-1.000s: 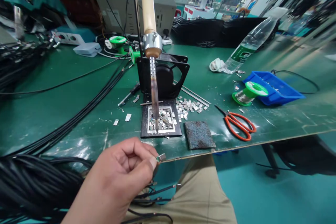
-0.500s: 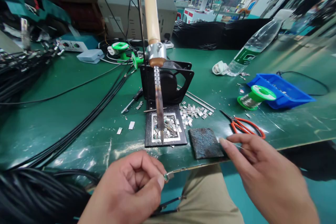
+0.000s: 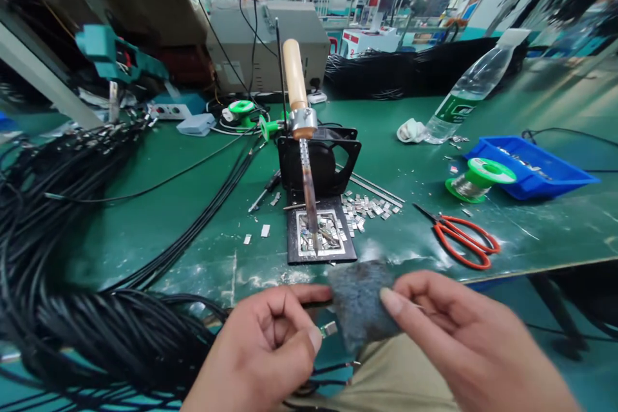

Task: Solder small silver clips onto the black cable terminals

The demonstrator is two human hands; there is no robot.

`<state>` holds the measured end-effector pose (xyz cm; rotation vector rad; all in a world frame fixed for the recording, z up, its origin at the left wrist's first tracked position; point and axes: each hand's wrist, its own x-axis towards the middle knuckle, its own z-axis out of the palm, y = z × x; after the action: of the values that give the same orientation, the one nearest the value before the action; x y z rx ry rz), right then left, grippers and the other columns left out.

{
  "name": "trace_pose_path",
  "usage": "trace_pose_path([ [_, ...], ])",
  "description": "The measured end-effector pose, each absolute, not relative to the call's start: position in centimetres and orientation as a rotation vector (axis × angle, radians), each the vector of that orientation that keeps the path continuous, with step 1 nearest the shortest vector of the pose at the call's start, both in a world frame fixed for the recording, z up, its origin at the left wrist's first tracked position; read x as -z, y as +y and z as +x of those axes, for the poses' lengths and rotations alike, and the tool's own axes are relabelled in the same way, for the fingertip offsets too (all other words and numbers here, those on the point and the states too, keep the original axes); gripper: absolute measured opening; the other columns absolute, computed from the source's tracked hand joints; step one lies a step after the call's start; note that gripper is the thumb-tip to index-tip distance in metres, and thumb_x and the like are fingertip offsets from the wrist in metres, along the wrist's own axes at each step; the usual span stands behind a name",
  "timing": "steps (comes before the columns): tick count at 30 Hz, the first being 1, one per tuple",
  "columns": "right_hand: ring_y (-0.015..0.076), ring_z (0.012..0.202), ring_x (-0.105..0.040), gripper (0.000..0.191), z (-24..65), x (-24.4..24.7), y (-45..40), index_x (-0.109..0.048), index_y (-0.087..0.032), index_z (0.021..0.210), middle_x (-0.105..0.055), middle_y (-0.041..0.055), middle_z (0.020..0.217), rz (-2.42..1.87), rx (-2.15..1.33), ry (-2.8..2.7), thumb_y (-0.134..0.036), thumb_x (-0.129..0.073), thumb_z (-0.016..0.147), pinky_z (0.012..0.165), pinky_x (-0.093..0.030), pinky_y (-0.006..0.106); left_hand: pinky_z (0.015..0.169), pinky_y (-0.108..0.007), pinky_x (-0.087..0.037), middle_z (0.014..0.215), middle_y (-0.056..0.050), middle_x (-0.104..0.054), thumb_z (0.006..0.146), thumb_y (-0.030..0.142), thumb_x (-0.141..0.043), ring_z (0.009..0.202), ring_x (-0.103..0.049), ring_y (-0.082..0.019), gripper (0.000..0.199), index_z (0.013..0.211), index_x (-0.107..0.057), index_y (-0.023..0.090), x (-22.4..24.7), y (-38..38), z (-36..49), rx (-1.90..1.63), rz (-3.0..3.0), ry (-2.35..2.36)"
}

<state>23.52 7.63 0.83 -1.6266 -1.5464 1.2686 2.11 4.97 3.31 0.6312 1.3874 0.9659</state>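
My left hand pinches a small metal connector, with its index finger stretched to the left edge of a dark square pad. The pad, slightly blurred, hangs past the table's front edge, and my right hand grips its right side between thumb and fingers. Just beyond the hands, a soldering iron with a wooden handle points tip down over a black plate whose framed tray holds small metal parts. Black cables run beneath my left hand.
Red-handled pliers, a green solder spool, a blue tray and a plastic bottle stand right. Behind the iron is a black fan. Bundled black cables cover the left. Loose metal pieces lie beside the plate.
My right hand has taken hold of the pad and lifted it off the table, leftward to my left hand. The left index finger has stretched out. The view has shifted, showing more cables.
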Motion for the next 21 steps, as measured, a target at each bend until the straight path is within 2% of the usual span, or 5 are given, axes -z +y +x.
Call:
trace_pose_path([
  [4,0.0137,0.059,-0.043,0.04,19.7,0.6,7.6,-0.06,-0.021,0.078,-0.05,-0.0009,0.066,-1.545,-1.372,-1.496,-0.058,-0.059,0.092,0.052,-0.037,0.026,0.052,-0.023,-0.023,0.073,-0.003,-0.065,0.065,0.028,-0.078,0.049,-0.032,-0.006,0.025,0.057,-0.057,0.017,-3.5,4.7,1.3,-0.96,0.632,1.448],
  [9,0.0127,0.057,-0.036,0.036,17.3,0.3,9.0,-0.063,-0.02,0.079,-0.043,-0.004,0.06,-1.561,-1.182,-1.573,-0.052,-0.056,0.092,0.052,-0.028,0.027,0.051,-0.024,-0.015,0.067,0.0,-0.061,0.069,0.033,-0.079,0.048,-0.022,-0.005,0.032,0.058,-0.053,0.017,-4.9,4.8,0.7,-1.013,0.715,1.504],
  [12,0.0127,0.055,-0.035,0.037,17.1,-0.4,9.1,-0.064,-0.02,0.079,-0.04,-0.0046,0.057,-1.559,-1.13,-1.583,-0.053,-0.055,0.092,0.051,-0.026,0.027,0.053,-0.023,-0.019,0.059,0.001,-0.057,0.067,0.032,-0.079,0.052,-0.029,-0.008,0.026,0.06,-0.058,0.017,-5.8,4.8,1.1,-1.081,0.749,1.546],
  [16,0.0136,0.057,-0.037,0.037,17.4,-0.7,8.4,-0.063,-0.02,0.08,-0.042,-0.0037,0.059,-1.583,-1.125,-1.572,-0.054,-0.055,0.093,0.052,-0.028,0.028,0.06,-0.024,-0.036,0.051,0.004,-0.047,0.068,0.029,-0.078,0.054,-0.037,-0.011,0.023,0.057,-0.061,0.019,-5.9,4.4,1.5,-1.107,0.795,1.533],
  [21,0.0134,0.058,-0.036,0.037,18.2,-0.1,7.6,-0.062,-0.021,0.079,-0.044,-0.0035,0.062,-1.596,-1.109,-1.591,-0.053,-0.055,0.095,0.053,-0.026,0.027,0.053,-0.024,-0.028,0.054,0.004,-0.049,0.07,0.03,-0.08,0.048,-0.03,-0.009,0.027,0.06,-0.057,0.019,-4.9,4.1,1.1,-0.971,0.818,1.459],
])
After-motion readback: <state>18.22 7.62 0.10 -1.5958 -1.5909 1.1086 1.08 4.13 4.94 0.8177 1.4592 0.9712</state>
